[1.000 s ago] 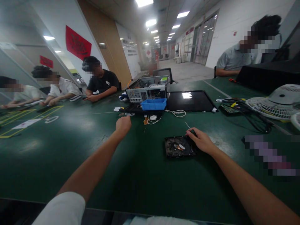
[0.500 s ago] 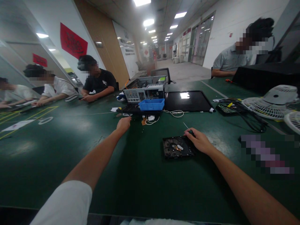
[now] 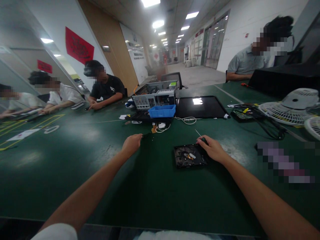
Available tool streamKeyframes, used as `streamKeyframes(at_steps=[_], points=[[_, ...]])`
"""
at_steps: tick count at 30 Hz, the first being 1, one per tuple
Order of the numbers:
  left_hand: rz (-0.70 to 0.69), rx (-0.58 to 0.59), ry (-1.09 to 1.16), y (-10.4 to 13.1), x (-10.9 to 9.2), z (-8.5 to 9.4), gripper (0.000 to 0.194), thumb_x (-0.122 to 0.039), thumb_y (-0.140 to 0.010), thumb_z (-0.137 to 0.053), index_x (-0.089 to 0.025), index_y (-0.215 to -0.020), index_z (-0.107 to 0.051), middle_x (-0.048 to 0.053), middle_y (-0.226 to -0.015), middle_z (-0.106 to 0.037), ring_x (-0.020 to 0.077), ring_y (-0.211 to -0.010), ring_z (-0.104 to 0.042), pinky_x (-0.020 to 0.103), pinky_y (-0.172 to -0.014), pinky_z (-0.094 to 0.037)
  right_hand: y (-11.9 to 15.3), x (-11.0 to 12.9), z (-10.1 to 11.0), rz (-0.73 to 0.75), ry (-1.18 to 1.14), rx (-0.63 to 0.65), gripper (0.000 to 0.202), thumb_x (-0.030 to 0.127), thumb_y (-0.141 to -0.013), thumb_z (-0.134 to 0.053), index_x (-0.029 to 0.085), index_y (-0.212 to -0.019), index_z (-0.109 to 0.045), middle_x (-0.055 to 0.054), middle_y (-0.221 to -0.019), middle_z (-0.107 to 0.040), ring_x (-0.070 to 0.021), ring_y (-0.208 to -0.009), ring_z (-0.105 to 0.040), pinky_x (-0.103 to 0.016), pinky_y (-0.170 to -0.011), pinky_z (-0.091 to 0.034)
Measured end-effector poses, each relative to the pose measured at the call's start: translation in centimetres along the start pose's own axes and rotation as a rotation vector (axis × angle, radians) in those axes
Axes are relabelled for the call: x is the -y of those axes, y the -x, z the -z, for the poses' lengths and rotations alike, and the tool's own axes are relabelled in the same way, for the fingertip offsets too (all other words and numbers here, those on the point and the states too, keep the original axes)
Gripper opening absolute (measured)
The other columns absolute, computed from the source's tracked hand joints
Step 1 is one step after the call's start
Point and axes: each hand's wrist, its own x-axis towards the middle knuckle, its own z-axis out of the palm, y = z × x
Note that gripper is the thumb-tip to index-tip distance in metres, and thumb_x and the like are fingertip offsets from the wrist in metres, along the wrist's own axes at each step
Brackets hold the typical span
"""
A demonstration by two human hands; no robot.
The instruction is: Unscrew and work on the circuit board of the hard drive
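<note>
My right hand [image 3: 212, 149] is closed round a screwdriver [image 3: 204, 140] with a dark handle, its thin shaft pointing up and to the left. Beside that hand, a hard drive [image 3: 187, 156] lies flat on the green table, with a small pale part and some brownish bits near its middle. My left hand [image 3: 132, 145] is held further left, fingers closed on a thin dark object [image 3: 147, 135] whose kind I cannot make out. Just beyond it lie a brown scrap [image 3: 153, 129] and a white cable [image 3: 163, 129].
An opened computer case [image 3: 155, 95] stands at the back, a blue tray [image 3: 162, 111] before it. To its right lies a black panel [image 3: 200, 107]. Fan parts [image 3: 287, 106] and a black cable [image 3: 271, 125] are on the right. Several people sit around the table.
My left hand has drawn back toward me from near the blue tray, and a thin dark object now shows in its fingers. The right hand, screwdriver and hard drive have hardly moved.
</note>
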Motion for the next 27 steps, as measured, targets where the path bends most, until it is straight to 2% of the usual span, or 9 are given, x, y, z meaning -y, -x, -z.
streamKeyframes(at_steps=[7, 12, 15, 18, 22, 25, 27], points=[[-0.018, 0.007, 0.001, 2.0, -7.4, 0.4, 0.035, -0.029, -0.105, -0.037, -0.016, -0.117, -0.067, 0.014, -0.107, -0.070, 0.0248, -0.096, -0.070, 0.033, -0.086, -0.053, -0.1, -0.2, -0.1, -0.017, 0.010, 0.002, 0.030, 0.049, -0.099, -0.047, 0.027, -0.104, -0.067, -0.003, -0.094, -0.073, -0.0228, -0.086, -0.068, -0.033, -0.074, -0.049], [-0.028, 0.008, 0.031, 1.3, -13.3, 0.3, 0.036, -0.031, -0.104, -0.040, -0.013, -0.113, -0.069, 0.016, -0.108, -0.070, 0.0281, -0.097, -0.070, 0.036, -0.082, -0.055, 0.0, -0.1, -0.1, -0.015, -0.011, 0.001, 0.030, 0.048, -0.098, -0.048, 0.026, -0.103, -0.067, -0.003, -0.094, -0.073, -0.0222, -0.086, -0.067, -0.032, -0.073, -0.049], [-0.016, 0.000, 0.062, 0.3, -15.4, 0.3, 0.035, -0.030, -0.103, -0.041, -0.013, -0.110, -0.070, 0.018, -0.108, -0.070, 0.0291, -0.099, -0.070, 0.036, -0.083, -0.054, 0.1, 0.0, 0.0, -0.010, -0.031, -0.002, 0.029, 0.048, -0.099, -0.048, 0.026, -0.103, -0.067, -0.003, -0.095, -0.074, -0.0215, -0.086, -0.067, -0.032, -0.074, -0.049], [0.062, -0.022, 0.086, -0.9, -15.0, 0.7, 0.036, -0.030, -0.102, -0.041, -0.011, -0.105, -0.072, 0.020, -0.102, -0.071, 0.0311, -0.096, -0.071, 0.039, -0.084, -0.054, 0.2, -0.1, 0.0, -0.007, -0.045, -0.012, 0.028, 0.047, -0.098, -0.049, 0.026, -0.103, -0.068, -0.002, -0.096, -0.074, -0.0211, -0.086, -0.067, -0.032, -0.077, -0.048], [0.186, -0.070, 0.113, -2.4, -12.1, 2.2, 0.042, -0.028, -0.102, -0.036, -0.010, -0.103, -0.073, 0.021, -0.099, -0.073, 0.0345, -0.098, -0.071, 0.044, -0.087, -0.052, 0.0, -0.7, -0.2, -0.036, -0.087, -0.052, 0.028, 0.048, -0.098, -0.050, 0.026, -0.103, -0.067, -0.003, -0.101, -0.075, -0.0212, -0.091, -0.067, -0.034, -0.082, -0.049], [0.202, -0.114, 0.157, -3.2, -10.8, 3.2, 0.040, -0.031, -0.101, -0.038, -0.015, -0.102, -0.075, 0.016, -0.102, -0.074, 0.0325, -0.102, -0.070, 0.042, -0.091, -0.051, -0.9, -1.3, -0.7, -0.117, -0.151, -0.108, 0.028, 0.048, -0.096, -0.052, 0.025, -0.098, -0.066, -0.004, -0.097, -0.076, -0.0212, -0.088, -0.069, -0.034, -0.079, -0.051], [0.157, -0.172, 0.316, -3.5, -11.2, 3.4, 0.037, -0.033, -0.099, -0.044, -0.016, -0.094, -0.076, 0.012, -0.099, -0.075, 0.0294, -0.101, -0.070, 0.038, -0.092, -0.051, -1.9, -1.7, -1.2, -0.194, -0.190, -0.169, 0.025, 0.046, -0.093, -0.055, 0.023, -0.092, -0.066, -0.006, -0.091, -0.077, -0.0206, -0.081, -0.069, -0.033, -0.074, -0.052]])
